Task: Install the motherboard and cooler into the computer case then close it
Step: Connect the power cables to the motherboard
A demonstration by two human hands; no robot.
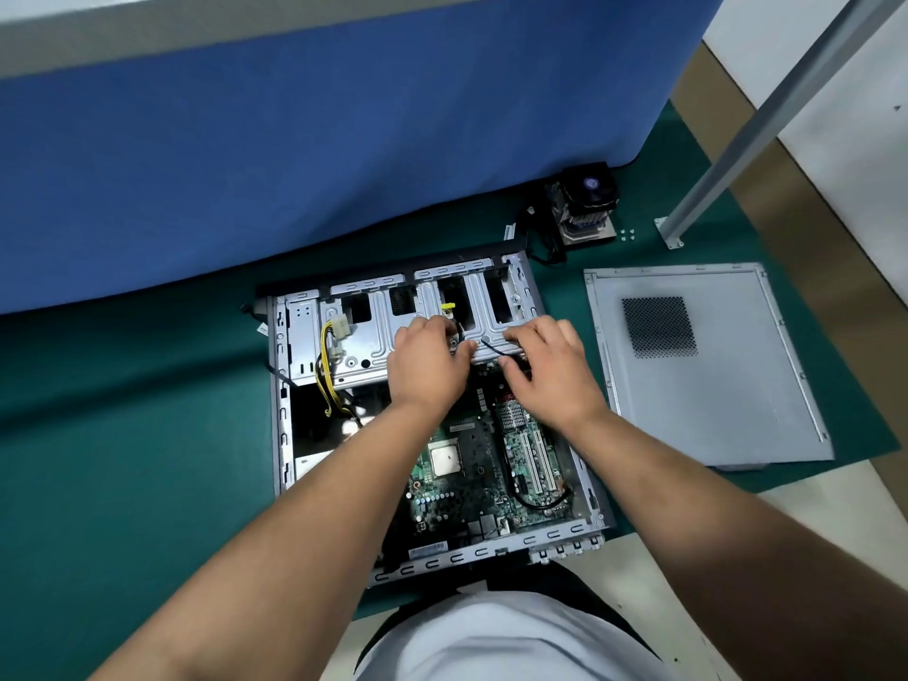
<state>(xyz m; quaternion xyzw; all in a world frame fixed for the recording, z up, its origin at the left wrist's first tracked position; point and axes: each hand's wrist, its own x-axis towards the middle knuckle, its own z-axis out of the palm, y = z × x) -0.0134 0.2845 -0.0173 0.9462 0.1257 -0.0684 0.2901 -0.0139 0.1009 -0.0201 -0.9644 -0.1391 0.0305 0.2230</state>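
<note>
Both hands work at the far edge of the green motherboard [471, 464], which lies inside the open grey metal computer case [290, 385] on the green table mat [123, 435]. Left hand [427, 358] has curled fingers at the silver drive cage [373, 331]; right hand [550, 366] pinches a thin black cable [494, 349]. Black fan cooler [584, 204] stands well apart beside the grey side panel [712, 385].

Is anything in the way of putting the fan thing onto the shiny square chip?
Yes. Both arms cross above the case, and the left forearm hangs right beside the chip. The cooler sits apart behind the case.
</note>
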